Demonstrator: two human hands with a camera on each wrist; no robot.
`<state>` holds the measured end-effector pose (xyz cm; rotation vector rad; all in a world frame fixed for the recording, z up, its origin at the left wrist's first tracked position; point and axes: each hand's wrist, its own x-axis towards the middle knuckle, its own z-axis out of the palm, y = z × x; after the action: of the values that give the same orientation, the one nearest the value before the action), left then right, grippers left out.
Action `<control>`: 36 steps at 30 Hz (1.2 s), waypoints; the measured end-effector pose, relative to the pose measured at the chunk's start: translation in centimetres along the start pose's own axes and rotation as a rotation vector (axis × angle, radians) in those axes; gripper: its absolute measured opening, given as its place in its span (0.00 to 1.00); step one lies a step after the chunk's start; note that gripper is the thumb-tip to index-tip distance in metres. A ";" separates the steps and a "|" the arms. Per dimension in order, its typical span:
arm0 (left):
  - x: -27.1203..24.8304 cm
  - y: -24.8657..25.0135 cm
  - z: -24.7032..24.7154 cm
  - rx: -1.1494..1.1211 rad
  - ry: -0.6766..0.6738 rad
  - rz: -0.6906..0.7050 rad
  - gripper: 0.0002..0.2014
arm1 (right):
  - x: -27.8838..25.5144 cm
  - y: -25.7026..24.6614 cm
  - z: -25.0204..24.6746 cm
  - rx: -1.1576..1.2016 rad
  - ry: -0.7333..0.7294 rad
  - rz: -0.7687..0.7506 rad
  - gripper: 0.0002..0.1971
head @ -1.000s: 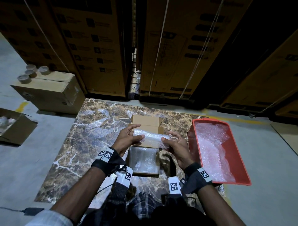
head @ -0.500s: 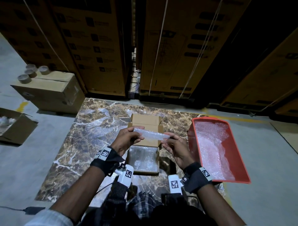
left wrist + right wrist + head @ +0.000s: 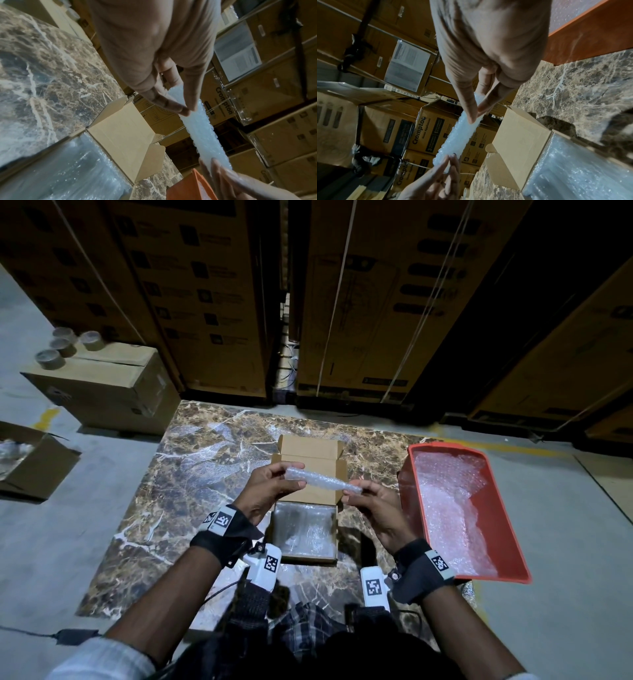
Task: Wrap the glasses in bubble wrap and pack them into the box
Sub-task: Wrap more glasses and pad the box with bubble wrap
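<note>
A slim roll of bubble wrap point(image 3: 323, 481) is held in the air above the open cardboard box point(image 3: 306, 531), which sits near the middle of the marble tabletop point(image 3: 191, 474). The roll's long axis runs roughly level from left to right, the right end tipped slightly toward the near edge of the tabletop. Whether glasses are inside the roll cannot be told.

The roll's left end is pinched by the left hand point(image 3: 270, 491), thumb and fingertips closed together on it, as is confirmed in the left wrist view point(image 3: 173, 106). The right end is gripped by the right hand point(image 3: 371, 505), thumb and forefinger pressed against it in the right wrist view point(image 3: 476, 111).

The box is lined with clear wrap, and its lid flap point(image 3: 310, 451) is folded back toward the far edge. A red tray point(image 3: 409, 484) filled with bubble wrap sheets stands at the right edge of the tabletop, just beside the right hand.
</note>
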<state>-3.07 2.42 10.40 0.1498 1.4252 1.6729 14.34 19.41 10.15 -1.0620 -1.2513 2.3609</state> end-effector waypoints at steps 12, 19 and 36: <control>0.8 -0.4 0.0 0.299 -0.015 0.025 0.05 | 0.9 1.2 -1.7 -0.899 0.099 -0.272 0.13; 1.5 -1.2 -0.8 0.333 0.034 0.071 0.08 | 0.5 0.2 -1.1 -1.162 0.121 -0.372 0.14; 1.6 -13.3 -3.5 2.148 -0.673 0.451 0.18 | -0.8 1.6 -5.7 -0.944 0.299 -0.312 0.08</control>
<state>1.06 -0.02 -2.57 1.9787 1.9440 -0.4257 19.13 21.43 7.20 -1.2464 -2.2543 1.2751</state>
